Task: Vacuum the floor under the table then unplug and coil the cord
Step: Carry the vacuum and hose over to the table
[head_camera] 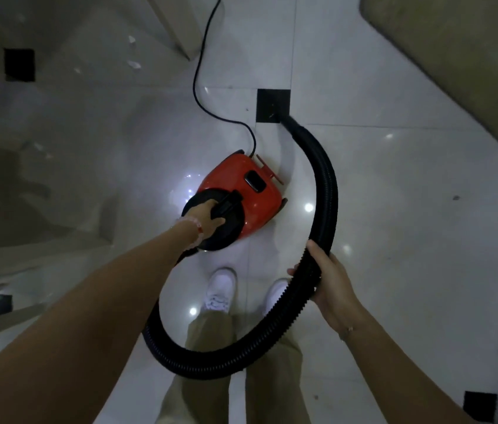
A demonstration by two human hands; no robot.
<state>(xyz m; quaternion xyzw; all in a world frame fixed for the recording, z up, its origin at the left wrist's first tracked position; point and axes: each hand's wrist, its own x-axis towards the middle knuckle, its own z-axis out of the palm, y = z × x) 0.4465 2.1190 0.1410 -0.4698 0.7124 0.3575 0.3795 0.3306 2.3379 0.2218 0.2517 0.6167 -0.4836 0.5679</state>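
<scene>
Red vacuum (243, 191) sits on the tiled floor (394, 209) just ahead of your shoes (220, 290), with its black cord (202, 84) running away toward the top of frame, plug end out of view.

Risks: the hose (322, 191) loops round in front of your legs, so a step forward could catch a foot in it. Lift or drag the body while the cord is likely still plugged in and you may yank it taut or tip the unit. The nozzle tip (287, 120) hangs near a dark floor tile, loose enough to swing.

Left hand (208, 220): fingers curled down onto the black top handle (226, 205) of the vacuum, gripping it as far as I can judge. Right hand (325, 280): wrapped around the ribbed hose mid-length, fingers closed round it, thumb on top.
</scene>
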